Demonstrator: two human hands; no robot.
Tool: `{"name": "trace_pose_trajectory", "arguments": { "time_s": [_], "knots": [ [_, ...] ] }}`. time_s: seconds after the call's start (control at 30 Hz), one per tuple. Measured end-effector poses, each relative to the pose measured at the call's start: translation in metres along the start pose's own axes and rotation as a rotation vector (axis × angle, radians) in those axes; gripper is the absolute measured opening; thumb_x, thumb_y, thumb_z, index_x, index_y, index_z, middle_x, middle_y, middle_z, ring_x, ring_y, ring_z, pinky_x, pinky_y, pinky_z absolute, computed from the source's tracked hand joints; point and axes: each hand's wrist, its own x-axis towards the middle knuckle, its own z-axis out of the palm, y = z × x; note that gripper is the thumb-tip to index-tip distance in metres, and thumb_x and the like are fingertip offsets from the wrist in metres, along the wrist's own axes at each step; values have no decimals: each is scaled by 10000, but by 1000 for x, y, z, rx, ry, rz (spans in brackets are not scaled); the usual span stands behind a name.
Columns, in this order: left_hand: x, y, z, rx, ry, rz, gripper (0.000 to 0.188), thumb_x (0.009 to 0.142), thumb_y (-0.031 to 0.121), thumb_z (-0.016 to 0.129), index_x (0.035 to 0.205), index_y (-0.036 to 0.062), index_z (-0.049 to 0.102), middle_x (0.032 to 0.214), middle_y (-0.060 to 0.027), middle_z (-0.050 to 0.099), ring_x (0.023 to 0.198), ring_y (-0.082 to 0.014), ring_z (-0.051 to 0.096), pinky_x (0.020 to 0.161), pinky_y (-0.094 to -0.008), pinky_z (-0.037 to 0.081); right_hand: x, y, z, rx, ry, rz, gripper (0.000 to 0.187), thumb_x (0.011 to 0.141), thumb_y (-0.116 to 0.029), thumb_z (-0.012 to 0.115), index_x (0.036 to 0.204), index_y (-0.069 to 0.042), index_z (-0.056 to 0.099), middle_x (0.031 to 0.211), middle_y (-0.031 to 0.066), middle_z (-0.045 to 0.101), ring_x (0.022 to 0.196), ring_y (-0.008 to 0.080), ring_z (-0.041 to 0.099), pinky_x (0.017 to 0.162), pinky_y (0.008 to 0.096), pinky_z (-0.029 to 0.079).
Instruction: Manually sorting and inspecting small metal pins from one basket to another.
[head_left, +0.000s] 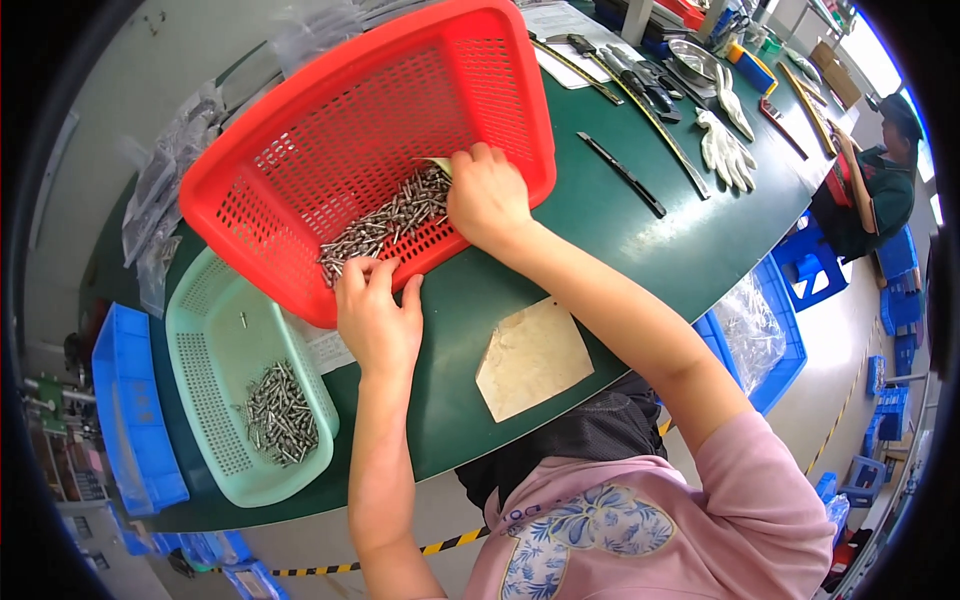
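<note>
A red perforated plastic basket stands tilted on the green table. Small silvery metal parts, looking like rivets or pins, lie heaped along its near side. My left hand grips the near rim, its fingers hooked over the edge. Inside the basket, at the heap's right end, my right hand is closed on a thin pale-yellow piece of card; only an edge of it shows. To the left sits a light-green basket holding more of these metal parts.
A beige sheet lies at the table's near edge. White gloves, a black bar and tape measures lie at the right. A blue bin stands left, another blue bin right. A person works beyond.
</note>
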Motion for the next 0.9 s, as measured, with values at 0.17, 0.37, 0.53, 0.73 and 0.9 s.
{"name": "trace_pose_trajectory", "arguments": {
  "time_s": [0.17, 0.37, 0.53, 0.73, 0.9],
  "knots": [
    [0, 6, 1, 57, 28, 35, 288, 708, 167, 732, 930, 24, 619, 954, -106, 508, 882, -309, 518, 736, -404, 454, -5, -3, 10, 7, 39, -33, 167, 716, -77, 545, 862, 2, 563, 892, 171, 557, 875, 344, 566, 737, 441, 496],
    [-1, 0, 0, 35, 18, 43, 292, 699, 179, 737, 922, 28, 623, 952, -99, 515, 883, -307, 521, 734, -405, 454, -13, -34, 24, 33, 61, -8, 183, 701, -79, 551, 863, 7, 557, 897, 169, 551, 880, 334, 550, 747, 422, 483],
    [1, 2, 0, -3, 8, 36, 268, 686, 156, 733, 898, 38, 620, 934, -91, 529, 865, -308, 531, 734, -404, 455, -14, -55, 31, 118, 68, 31, 226, 711, -76, 541, 921, 6, 533, 932, 163, 525, 906, 326, 532, 757, 413, 473],
    [0, 2, 3, 32, 45, 30, 249, 678, 157, 734, 866, 42, 618, 925, -92, 540, 860, -304, 542, 728, -408, 462, -11, -62, 28, 132, 26, -79, 207, 715, -97, 545, 903, -11, 551, 928, 156, 532, 906, 312, 540, 758, 410, 476],
    [0, 4, 5, 46, 82, 23, 261, 719, 220, 726, 884, 36, 646, 909, -89, 534, 854, -293, 540, 706, -403, 469, 28, -25, -19, 39, -129, -225, 157, 727, -73, 543, 862, -60, 623, 872, 137, 595, 835, 321, 616, 721, 423, 520]
  ]
}}
